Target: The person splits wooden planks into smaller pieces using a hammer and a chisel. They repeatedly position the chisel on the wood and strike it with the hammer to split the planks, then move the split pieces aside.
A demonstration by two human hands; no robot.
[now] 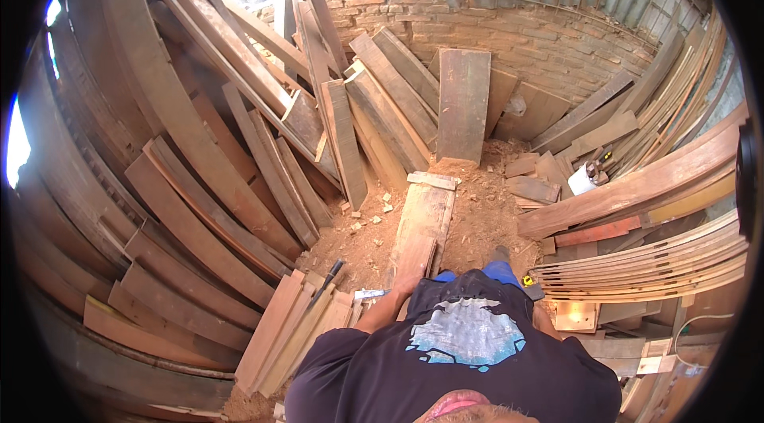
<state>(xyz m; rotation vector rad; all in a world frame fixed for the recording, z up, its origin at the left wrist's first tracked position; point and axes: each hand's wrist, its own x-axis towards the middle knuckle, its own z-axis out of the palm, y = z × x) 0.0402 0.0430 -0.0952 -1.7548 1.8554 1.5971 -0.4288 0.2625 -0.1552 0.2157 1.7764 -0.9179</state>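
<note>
Left hand [407,286] touches plank [422,228]; white container [582,181] far right.

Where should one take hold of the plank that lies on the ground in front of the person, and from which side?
Probably at the near end of the plank, where the left hand already reaches. It lies flat, running away from the person, with loose offcuts around its far end.

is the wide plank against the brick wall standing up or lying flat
Standing up: the wide plank leans on end against the brick wall, its foot in sawdust.
</note>
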